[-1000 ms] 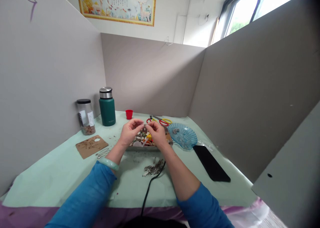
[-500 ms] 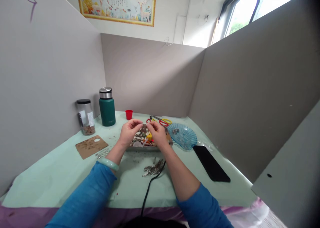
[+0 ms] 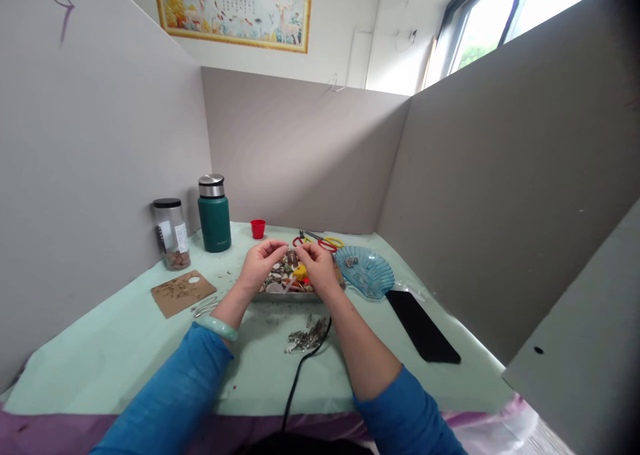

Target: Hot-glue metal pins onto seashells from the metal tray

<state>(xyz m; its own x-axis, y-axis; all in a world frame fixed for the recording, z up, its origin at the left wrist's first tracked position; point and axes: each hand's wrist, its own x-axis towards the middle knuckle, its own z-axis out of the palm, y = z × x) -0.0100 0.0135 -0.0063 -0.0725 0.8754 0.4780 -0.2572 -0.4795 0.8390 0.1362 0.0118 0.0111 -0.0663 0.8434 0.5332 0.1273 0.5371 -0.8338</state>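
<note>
Basically, the work sits at a shallow tray of small mixed pieces, mid-desk, with a yellow piece standing out. Left hand and right hand hang over it, fingertips close together above its far part. Fingers on each are drawn into a pinch, thumb towards forefinger; cannot tell if anything is grasped (too tiny at this size). Step in hand, as I judge it: fine 2-handed fingertip handling above the tray. Next move would call for a light, steady pinch and the 2 sets of fingertips kept lined up.

Nearer the body: a loose heap of metal bits, black cord running beside it. Right of the tray: blue shell-shaped dish with a small metallic clump in it, then a black flat slab. Behind: red- and yellow-handled scissors, partly overlapped in view, plus 1 red cup. Left: thin wire-like pieces, brown card, lidded jar, green bottle. All on a pale-green-covered desk.
</note>
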